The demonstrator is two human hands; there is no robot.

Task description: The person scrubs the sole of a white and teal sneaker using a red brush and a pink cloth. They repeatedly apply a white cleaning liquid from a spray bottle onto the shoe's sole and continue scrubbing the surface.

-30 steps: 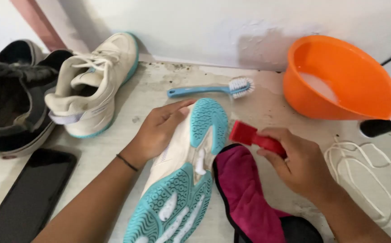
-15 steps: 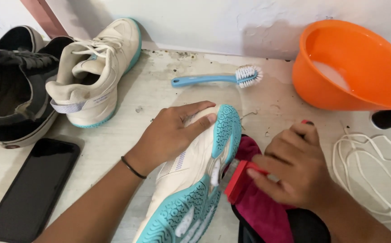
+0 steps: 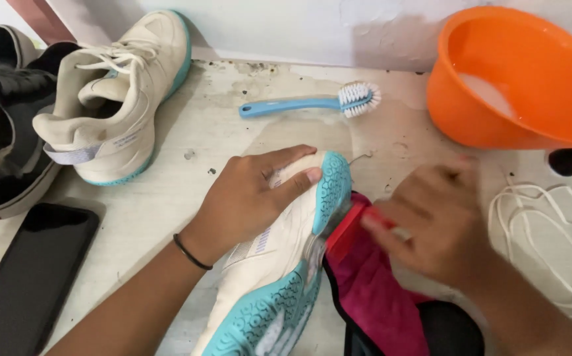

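Blue brush (image 3: 309, 103) w/ white bristles lies near wall. Orange basin (image 3: 497, 125) top right, soapy water inside. White shoe (image 3: 118, 99) upright at left, black shoes (image 3: 2, 132) just beside it. Black phone (image 3: 29, 277) bottom left. White laces (image 3: 549, 231) loose at right.
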